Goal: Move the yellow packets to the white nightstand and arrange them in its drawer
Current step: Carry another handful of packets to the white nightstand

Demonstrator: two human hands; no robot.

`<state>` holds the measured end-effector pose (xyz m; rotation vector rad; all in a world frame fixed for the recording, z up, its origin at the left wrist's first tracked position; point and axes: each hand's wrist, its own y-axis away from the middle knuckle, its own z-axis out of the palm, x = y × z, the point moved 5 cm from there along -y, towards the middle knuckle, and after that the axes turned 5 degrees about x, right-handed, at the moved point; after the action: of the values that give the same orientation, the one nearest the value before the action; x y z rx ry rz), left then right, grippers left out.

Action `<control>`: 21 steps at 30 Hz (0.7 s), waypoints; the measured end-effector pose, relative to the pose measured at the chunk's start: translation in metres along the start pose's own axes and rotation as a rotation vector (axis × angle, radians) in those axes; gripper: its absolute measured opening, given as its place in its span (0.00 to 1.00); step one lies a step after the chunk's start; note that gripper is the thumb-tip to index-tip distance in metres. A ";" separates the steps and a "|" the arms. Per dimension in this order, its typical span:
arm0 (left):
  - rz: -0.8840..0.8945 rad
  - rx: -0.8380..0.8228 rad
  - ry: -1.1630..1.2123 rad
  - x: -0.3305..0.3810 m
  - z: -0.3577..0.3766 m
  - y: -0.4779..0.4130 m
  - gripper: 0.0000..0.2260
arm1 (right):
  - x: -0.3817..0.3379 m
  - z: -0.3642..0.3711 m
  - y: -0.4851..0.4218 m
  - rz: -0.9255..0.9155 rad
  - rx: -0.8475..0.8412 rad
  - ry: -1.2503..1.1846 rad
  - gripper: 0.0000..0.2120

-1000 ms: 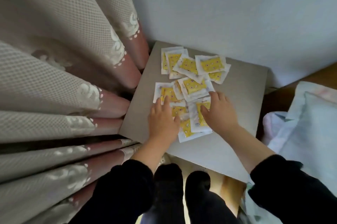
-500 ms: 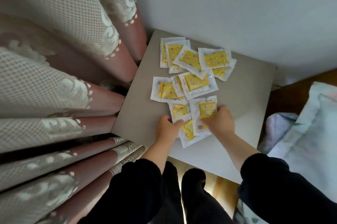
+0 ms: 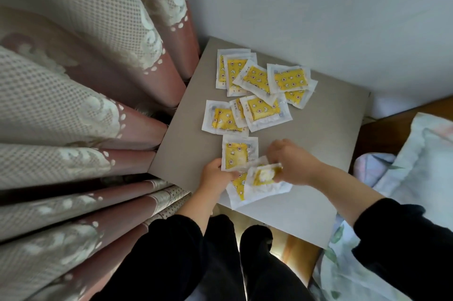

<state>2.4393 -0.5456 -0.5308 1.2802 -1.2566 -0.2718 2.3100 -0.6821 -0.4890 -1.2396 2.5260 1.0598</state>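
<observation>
Several yellow packets in clear white-edged wrappers lie scattered on the top of the white nightstand [image 3: 326, 134]. One cluster of packets [image 3: 259, 77] sits near the back, another [image 3: 245, 114] in the middle. My right hand [image 3: 291, 161] pinches a crumpled packet [image 3: 264, 174] lifted off the front of the top. My left hand [image 3: 213, 175] grips the corner of a packet [image 3: 239, 155] lying flat; one more packet [image 3: 241, 189] lies under both hands. The drawer is not visible.
A patterned pink and cream curtain [image 3: 98, 104] hangs along the nightstand's left side. A grey wall [image 3: 318, 6] stands behind. A bed with pale floral bedding [image 3: 416, 153] is at the right. My dark-trousered legs [image 3: 232, 264] are below the front edge.
Both hands have pulled back toward the front edge. My right hand has lifted and crumpled one packet that lay flat before. My left hand has closed on the corner of the neighbouring packet.
</observation>
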 end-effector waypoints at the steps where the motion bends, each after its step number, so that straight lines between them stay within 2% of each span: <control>1: 0.001 -0.018 0.020 0.000 0.000 0.000 0.12 | -0.010 0.005 -0.001 -0.063 -0.024 0.049 0.14; 5: 0.000 -0.070 0.078 0.001 0.004 0.001 0.13 | -0.028 0.025 -0.005 -0.102 -0.010 0.080 0.15; 8: 0.026 -0.095 0.122 0.000 0.005 0.003 0.09 | -0.020 0.029 -0.001 0.034 0.064 -0.026 0.08; 11: 0.172 -0.078 0.099 0.010 0.000 0.006 0.05 | -0.009 0.028 0.007 0.132 0.088 -0.049 0.10; 14: 0.344 0.006 -0.106 0.025 -0.013 0.003 0.05 | 0.009 0.017 0.011 0.184 0.146 0.018 0.22; 18: 0.533 0.068 -0.508 0.048 -0.022 -0.001 0.08 | 0.037 -0.009 0.006 0.310 0.208 0.228 0.16; 21: 0.805 0.100 -0.865 0.074 -0.019 -0.001 0.13 | 0.061 -0.017 -0.001 0.455 0.187 0.168 0.17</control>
<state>2.4828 -0.5918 -0.4877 0.6218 -2.4337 -0.1723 2.2742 -0.7328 -0.5014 -0.7512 3.0439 0.7877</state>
